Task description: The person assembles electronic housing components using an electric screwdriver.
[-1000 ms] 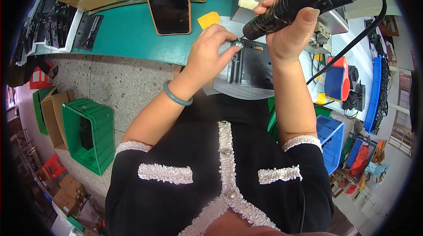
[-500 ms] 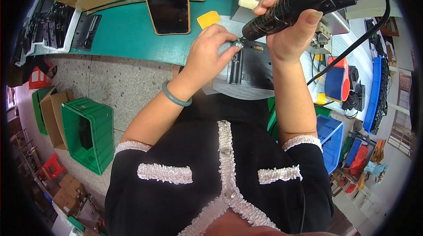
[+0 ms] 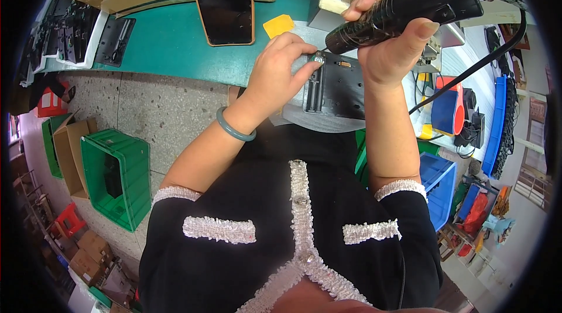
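Note:
My right hand [image 3: 389,55] is wrapped round a black corded electric screwdriver [image 3: 404,9], held tilted with its thin bit pointing down to the left. The bit reaches a small round part [image 3: 318,57] at the top left corner of a flat black plastic panel [image 3: 339,93]. Thumb and forefinger of my left hand [image 3: 281,67] pinch that small part, which has a shiny, greenish look; its exact kind I cannot make out. The panel lies on the bench near its front edge, with a long slot along its left side and a small brass-coloured piece [image 3: 344,64] near its top.
A phone in an orange case [image 3: 222,3] stands behind my left hand, beside a yellow tag [image 3: 278,26]. A white box [image 3: 328,6] sits at the back. Black panels [image 3: 73,32] fill the far left; a red and blue device [image 3: 448,105] lies right. The black cord [image 3: 474,76] loops past my right forearm.
My right hand and the electric screwdriver have shifted slightly right, the bit now showing more clearly beside the small part. My left hand keeps its pinch in nearly the same place.

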A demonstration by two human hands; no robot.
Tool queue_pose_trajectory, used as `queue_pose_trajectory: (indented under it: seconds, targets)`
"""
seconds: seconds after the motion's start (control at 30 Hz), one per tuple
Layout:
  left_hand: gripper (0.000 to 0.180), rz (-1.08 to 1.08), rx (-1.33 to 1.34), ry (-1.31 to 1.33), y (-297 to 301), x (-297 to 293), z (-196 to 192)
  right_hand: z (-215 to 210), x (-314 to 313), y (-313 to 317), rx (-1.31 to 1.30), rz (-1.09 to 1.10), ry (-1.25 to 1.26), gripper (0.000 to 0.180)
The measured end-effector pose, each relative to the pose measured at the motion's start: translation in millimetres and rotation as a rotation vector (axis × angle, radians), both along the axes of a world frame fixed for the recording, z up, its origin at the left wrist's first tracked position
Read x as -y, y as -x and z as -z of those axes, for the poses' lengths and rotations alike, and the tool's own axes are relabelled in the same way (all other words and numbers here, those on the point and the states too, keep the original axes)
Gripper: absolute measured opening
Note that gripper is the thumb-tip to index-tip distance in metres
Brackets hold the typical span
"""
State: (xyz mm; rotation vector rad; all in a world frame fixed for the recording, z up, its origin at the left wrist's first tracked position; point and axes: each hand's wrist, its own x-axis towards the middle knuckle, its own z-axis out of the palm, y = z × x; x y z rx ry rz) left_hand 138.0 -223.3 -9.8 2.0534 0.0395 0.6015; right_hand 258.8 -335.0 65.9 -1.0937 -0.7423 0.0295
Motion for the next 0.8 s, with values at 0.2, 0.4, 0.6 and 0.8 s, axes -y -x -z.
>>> queue_pose_trajectory:
  seconds: [0.2, 0.4, 0.6, 0.8]
  targets:
    - [0.022, 0.018, -0.008, 0.011, -6.1, -2.6, 1.0, 0.8, -0.5, -8.1, -0.002, -0.002, -0.017, 0.077]
    - [0.018, -0.035, -0.003, 0.078, -7.3, -7.1, -4.4, -7.2, -6.0, 1.3, -0.051, -0.013, -0.028, 0.074]
    - [0.007, -0.045, -0.078, 0.031, -15.4, 2.6, 6.1, 10.0, 13.9, -2.6, -0.244, -0.140, -0.171, 0.070]
    - [0.009, -0.064, 0.077, -0.045, -6.8, 12.2, 6.2, -6.2, 35.5, -0.2, -0.101, -0.150, -0.224, 0.065]
